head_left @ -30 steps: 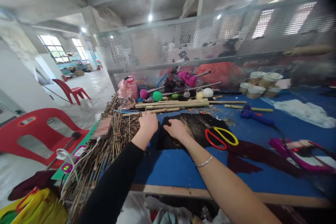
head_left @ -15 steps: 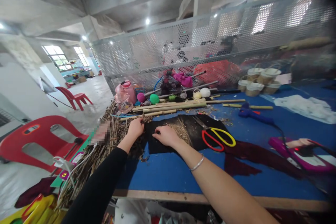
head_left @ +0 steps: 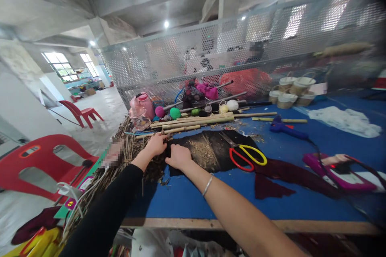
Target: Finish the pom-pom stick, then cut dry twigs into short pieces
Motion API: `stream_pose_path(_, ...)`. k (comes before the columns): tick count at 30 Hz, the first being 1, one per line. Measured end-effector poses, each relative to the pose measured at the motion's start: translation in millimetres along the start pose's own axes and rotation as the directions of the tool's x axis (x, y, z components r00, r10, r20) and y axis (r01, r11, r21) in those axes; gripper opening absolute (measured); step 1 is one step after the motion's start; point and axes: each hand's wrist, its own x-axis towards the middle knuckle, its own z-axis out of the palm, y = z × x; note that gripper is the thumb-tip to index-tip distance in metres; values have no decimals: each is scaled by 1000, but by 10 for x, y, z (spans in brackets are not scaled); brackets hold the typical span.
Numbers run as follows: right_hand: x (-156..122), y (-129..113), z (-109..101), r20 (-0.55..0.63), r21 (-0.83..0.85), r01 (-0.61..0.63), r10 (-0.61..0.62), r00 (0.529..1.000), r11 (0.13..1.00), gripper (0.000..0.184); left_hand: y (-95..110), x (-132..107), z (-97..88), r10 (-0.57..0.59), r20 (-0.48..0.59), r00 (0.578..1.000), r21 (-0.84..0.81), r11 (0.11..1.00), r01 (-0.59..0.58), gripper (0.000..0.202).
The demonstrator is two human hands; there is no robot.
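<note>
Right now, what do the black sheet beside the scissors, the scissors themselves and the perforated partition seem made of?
Black sheet: perhaps felt or other cloth, going by its matte face and uneven edge.
Scissors: apparently metal blades, grey with a slight sheen; smooth, bright red and yellow handles suggest plastic or a plastic coating.
Perforated partition: likely metal, grey and dull-shiny, with regular punched-looking holes.

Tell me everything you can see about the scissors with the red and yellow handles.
The metal scissors with one red and one yellow loop handle have grey blades. They lie flat, largely over a thin black sheet scattered with brown plant scraps, blades pointing away and to the left. The handle loops sit side by side, the yellow one reaching the edge of a burgundy cloth strip. Whether the blade tips are parted is too small to tell. Nobody is touching them.
</note>
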Motion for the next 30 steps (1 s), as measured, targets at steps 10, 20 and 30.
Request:
stream_pose_path(10, 210, 324, 32, 64, 241, -65, 51, 997, 968, 10, -104, 40, 6, 112, 74, 991, -58, 992, -108, 60)
stream_pose_path(20, 166, 506, -106, 116, 386, -188, 155, 981, 903, 25, -18, 240, 37, -125, 95, 988, -42, 991, 129, 48)
stream_pose_path(30, 135, 505, -133, -57, 81, -248, 253, 966, 965, 16, -77, 567, 21, -385, 75, 920, -37, 921, 389, 40)
